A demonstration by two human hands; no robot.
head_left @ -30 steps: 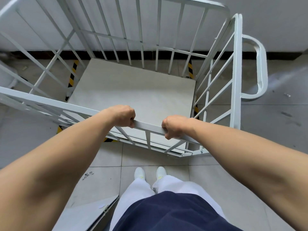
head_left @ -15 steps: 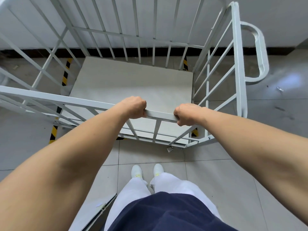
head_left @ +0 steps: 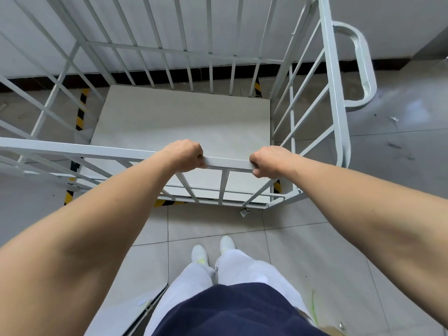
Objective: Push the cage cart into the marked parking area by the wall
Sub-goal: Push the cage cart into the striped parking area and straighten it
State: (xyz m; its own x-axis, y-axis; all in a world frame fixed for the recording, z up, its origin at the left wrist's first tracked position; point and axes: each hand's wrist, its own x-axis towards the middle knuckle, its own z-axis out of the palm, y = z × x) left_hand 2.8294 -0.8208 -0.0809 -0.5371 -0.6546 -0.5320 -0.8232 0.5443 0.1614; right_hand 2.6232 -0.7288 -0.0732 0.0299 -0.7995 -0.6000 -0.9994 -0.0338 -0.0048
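Cage cart (head_left: 184,127): white barred metal frame with a pale flat deck, filling the upper and middle part of the frame; its far side is seen close to the wall, though whether it touches cannot be told.
Top rail (head_left: 228,162): flat white bar of the near side, running from the left edge towards centre right; it is gripped by both hands.
Left hand (head_left: 185,155): closed over the top rail just left of centre, knuckles up, fingers wrapped around the far edge.
Right hand (head_left: 269,161): closed over the same rail right of centre, near the cart's right corner; a short bare stretch of rail is left between the two hands.
Side handle (head_left: 361,66): white looped tube fixed outside the cart's right post, at upper right.
Parking marks (head_left: 80,112): yellow-and-black striped tape on the floor, seen through the bars at left, below the near edge of the deck, and in short pieces at the right corners; the deck is seen lying inside these stripes.
Wall (head_left: 388,25): white, with a dark skirting strip along its foot, across the top of the frame.
Floor (head_left: 315,251): grey tiles, scuffed at right.
Person: bare forearms reaching in from both lower corners, white trousers and white shoes (head_left: 200,254) at lower centre, just behind the cart.
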